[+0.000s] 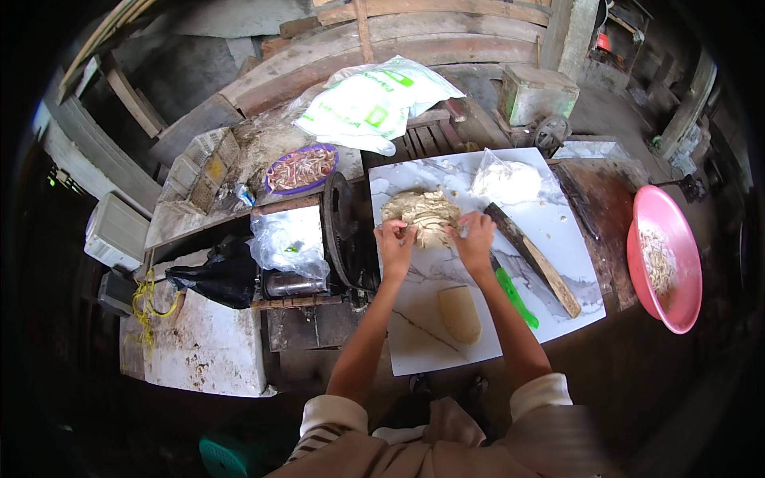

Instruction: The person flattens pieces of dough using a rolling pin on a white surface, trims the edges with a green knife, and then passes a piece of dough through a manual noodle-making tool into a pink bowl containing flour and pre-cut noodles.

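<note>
A rough, folded lump of pale dough [422, 209] lies on a white marbled board [414, 350]. My left hand [395, 245] grips its near left edge with curled fingers. At the near right edge, my right hand [476, 239] pinches the same lump, thumb and fingers closed on it. Between my forearms rests a smooth, flat, rounded slab [460, 314] that looks like dough. A knife with a green handle [516, 297] lies by my right forearm, its blade partly hidden under the arm. Right of it, a long wooden stick [535, 259] slants across the board.
A clear bag of white powder [506, 182] sits at the board's far right. Beyond the right edge stands a pink basin [674, 299] with pale strips inside. On the left are a machine with a dark wheel [338, 231] and a purple tray [311, 186] of shredded food.
</note>
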A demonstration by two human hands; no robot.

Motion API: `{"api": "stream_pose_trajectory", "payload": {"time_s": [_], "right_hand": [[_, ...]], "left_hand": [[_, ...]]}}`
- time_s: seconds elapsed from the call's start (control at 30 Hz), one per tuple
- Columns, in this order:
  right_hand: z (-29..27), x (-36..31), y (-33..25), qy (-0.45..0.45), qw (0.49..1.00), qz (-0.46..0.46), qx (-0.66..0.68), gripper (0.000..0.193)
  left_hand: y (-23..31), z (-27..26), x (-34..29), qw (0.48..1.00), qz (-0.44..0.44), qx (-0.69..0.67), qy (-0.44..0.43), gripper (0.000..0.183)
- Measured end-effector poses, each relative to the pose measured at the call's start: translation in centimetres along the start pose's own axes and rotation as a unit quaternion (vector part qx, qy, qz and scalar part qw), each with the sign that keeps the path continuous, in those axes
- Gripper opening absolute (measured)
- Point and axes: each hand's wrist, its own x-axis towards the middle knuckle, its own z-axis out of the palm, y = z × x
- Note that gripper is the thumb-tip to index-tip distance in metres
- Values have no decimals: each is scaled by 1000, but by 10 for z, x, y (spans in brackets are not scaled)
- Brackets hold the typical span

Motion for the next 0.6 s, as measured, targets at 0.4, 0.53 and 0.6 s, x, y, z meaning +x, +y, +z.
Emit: {"api": "stream_pose_trajectory", "payload": {"time_s": [0.4,0.53,0.6], "right_hand": [[-114,-69,42,-239,957,-104,-130,41],[-117,-62,55,-249,953,-151,-85,39],[-133,-53,45,-288,938,-184,-55,34]], "left_hand": [[52,-45,-132,987,-2,156,-40,32],[73,-38,-174,985,11,170,-29,37],[83,-38,-188,980,15,197,-21,38]]}}
